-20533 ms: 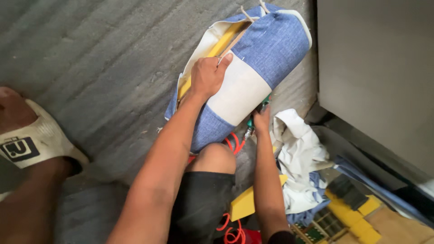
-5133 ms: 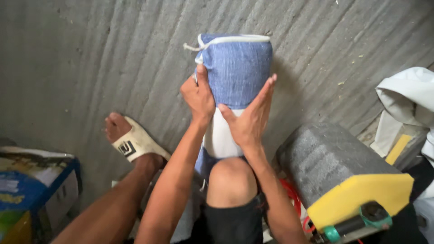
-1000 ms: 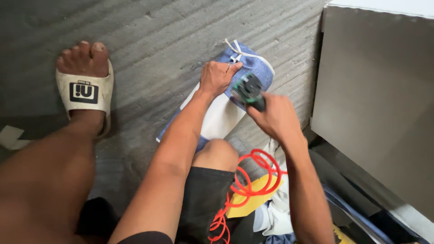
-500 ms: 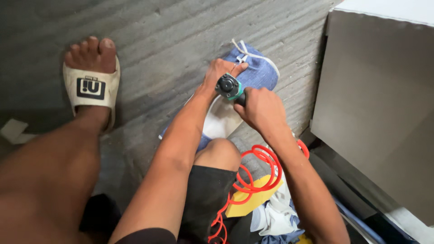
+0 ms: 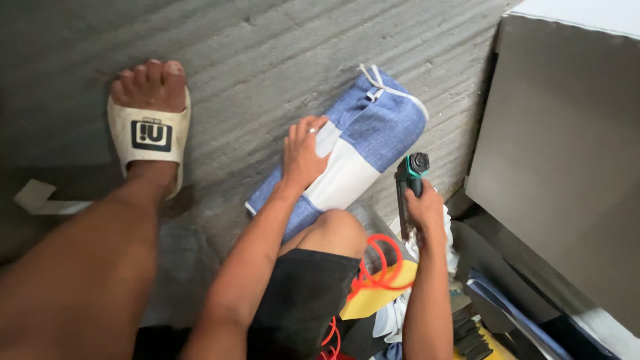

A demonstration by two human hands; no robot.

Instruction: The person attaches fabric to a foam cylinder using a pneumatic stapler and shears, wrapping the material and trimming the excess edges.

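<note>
Pressing flat on the blue and white fabric cushion [image 5: 357, 150], the left hand [image 5: 302, 157] had its fingers spread over the seam where the white panel met the blue, pinning the thing to the grey ribbed floor [image 5: 267, 60] around the middle of the frame. The right hand [image 5: 425, 212] was off to the right of centre, closed around the grip of a dark pneumatic stapler [image 5: 408, 190] with a teal cap, held upright and well clear of the fabric, so the hands were apart. A coiled orange air hose [image 5: 373, 267] ran down from the tool toward the bottom of the frame, past the bent knee [image 5: 337, 227]. Looked to me like the between-shots part of the job: cover held taut, tool lifted off. Next move would probably call for bringing the stapler nose back down onto the cushion near that pinning hand, keeping the fingers out of the line of fire. A sandalled foot [image 5: 150, 123] sat in the upper left, and a big grey panel [image 5: 567, 167] filled the right side.
</note>
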